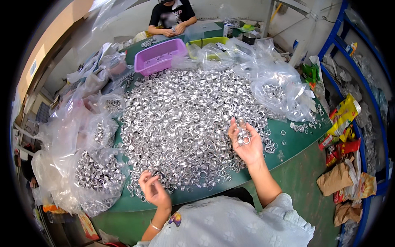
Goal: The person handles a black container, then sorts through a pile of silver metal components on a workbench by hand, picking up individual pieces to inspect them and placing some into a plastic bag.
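Observation:
A wide heap of small silvery metal rings (181, 119) covers the middle of the green table (288, 142). My right hand (252, 150) is palm up over the heap's right edge, its fingers curled around several metal rings (244, 137) resting in it. At the heap's near left edge is my left hand (155, 191), with fingers loosely bent and apart. No ring shows in that hand, though the inner side of its fingers is partly hidden.
Clear plastic bags of rings lie left (98, 173) and right (273, 92) of the heap. Behind it stand a purple basin (158, 66) and a yellow-green basin (222, 40). Across the table another person (172, 18) handles small pieces. Blue shelving (362, 70) rises at right.

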{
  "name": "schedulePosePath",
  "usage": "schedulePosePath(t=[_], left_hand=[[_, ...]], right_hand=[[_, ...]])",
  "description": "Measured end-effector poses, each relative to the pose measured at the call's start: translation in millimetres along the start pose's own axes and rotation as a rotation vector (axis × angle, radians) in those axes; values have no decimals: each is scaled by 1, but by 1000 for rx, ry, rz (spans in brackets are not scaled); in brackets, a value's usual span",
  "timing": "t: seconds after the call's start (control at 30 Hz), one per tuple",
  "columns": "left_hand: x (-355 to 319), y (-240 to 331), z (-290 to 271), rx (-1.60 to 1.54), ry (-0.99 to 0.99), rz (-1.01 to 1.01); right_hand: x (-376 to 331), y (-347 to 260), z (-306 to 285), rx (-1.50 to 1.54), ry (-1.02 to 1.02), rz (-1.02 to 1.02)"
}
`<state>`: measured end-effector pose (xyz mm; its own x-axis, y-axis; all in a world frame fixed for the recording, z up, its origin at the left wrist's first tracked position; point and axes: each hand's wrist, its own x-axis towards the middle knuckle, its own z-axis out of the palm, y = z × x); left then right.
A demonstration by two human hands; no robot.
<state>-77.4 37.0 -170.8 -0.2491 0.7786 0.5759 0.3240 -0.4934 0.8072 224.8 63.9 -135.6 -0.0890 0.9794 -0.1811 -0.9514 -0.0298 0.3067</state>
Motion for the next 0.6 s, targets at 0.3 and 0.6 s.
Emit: schedulePosePath(t=[0.3,0.6], left_hand=[[-44,-21,-53,267,-15,-138],[-66,-33,-51,342,-61,-69]], right_hand=[[-13,0,6,-119,40,-189],[-9,-38,-24,-197,221,-34]])
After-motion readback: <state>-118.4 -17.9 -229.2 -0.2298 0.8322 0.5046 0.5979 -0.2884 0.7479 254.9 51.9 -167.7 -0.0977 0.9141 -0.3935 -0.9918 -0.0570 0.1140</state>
